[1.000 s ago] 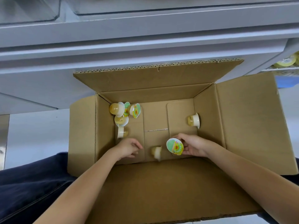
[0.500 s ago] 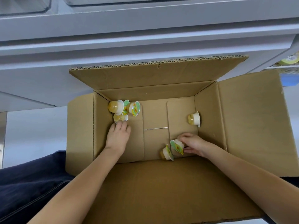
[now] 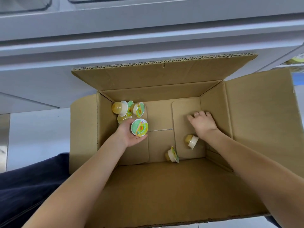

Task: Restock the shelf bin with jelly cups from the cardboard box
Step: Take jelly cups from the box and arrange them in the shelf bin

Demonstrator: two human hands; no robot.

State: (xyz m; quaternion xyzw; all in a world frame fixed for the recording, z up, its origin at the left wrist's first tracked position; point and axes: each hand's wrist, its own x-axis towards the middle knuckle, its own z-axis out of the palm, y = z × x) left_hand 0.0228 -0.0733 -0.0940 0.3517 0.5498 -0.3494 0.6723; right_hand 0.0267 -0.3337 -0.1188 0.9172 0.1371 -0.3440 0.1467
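Two hands are down in the cardboard box (image 3: pixel 256 112), and this looks like the gathering step. The left hand (image 3: pixel 130 135) holds one jelly cup (image 3: pixel 139 127), fingers curled under it, foil lid facing up, just in front of the cluster of cups (image 3: pixel 127 109) packed into the box's far left corner. The right hand (image 3: pixel 203 122) reaches toward the far right corner, fingers bent over the spot; whether it has a cup under them I cannot tell. A tipped cup (image 3: pixel 191 141) lies on its side just beneath that wrist, and a second loose cup (image 3: pixel 172 155) rests on its side near the box's front wall. Next, I'd judge, each hand needs a firm hold before lifting straight up and out toward the shelf bin (image 3: pixel 297 59), glimpsed beyond the box's right flap. Room is decent: the middle of the box floor is bare, but the back flap leans inward over the far wall and the right flap stands tall, so the way out is up.
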